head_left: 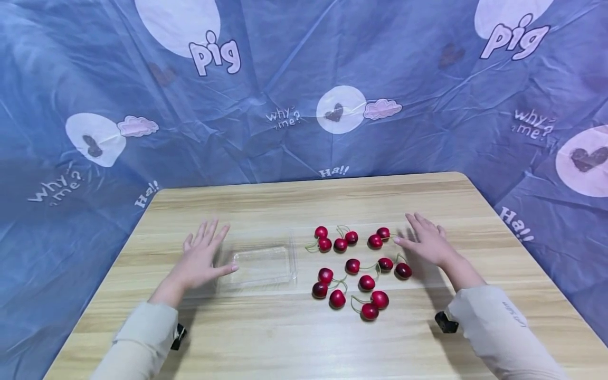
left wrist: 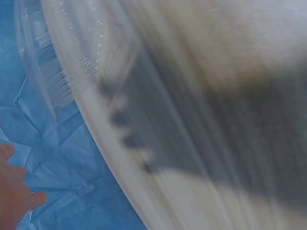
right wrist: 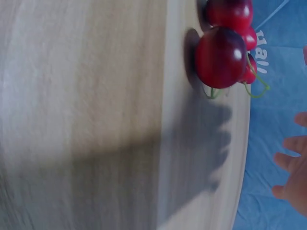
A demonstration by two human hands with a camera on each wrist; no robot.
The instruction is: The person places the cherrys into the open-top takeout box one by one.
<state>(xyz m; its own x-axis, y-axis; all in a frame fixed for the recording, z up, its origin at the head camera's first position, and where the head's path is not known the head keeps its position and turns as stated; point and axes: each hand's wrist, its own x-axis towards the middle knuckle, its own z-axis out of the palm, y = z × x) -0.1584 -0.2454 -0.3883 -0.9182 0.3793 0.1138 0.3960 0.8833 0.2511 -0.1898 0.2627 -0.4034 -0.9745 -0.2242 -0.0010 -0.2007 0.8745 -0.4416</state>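
In the head view my left hand (head_left: 201, 258) is spread over the table, its thumb beside a clear plastic box (head_left: 258, 264). The same box (left wrist: 53, 72) shows at the upper left of the left wrist view, past the left fingers (left wrist: 17, 189). Several red cherries (head_left: 367, 283) with green stems lie to the right of the box, mostly in pairs. My right hand (head_left: 427, 243) hovers at their right side, fingers extended, thumb close to the upper right pair. In the right wrist view a dark cherry (right wrist: 220, 57) looms near the right fingers (right wrist: 295, 158). Neither hand holds anything.
A pale wood-grain table (head_left: 266, 343) fills the lower half of the head view, its back edge meeting a blue printed cloth (head_left: 285, 142). A black wrist device (head_left: 446, 322) sits under the right sleeve, another (head_left: 178, 336) under the left.
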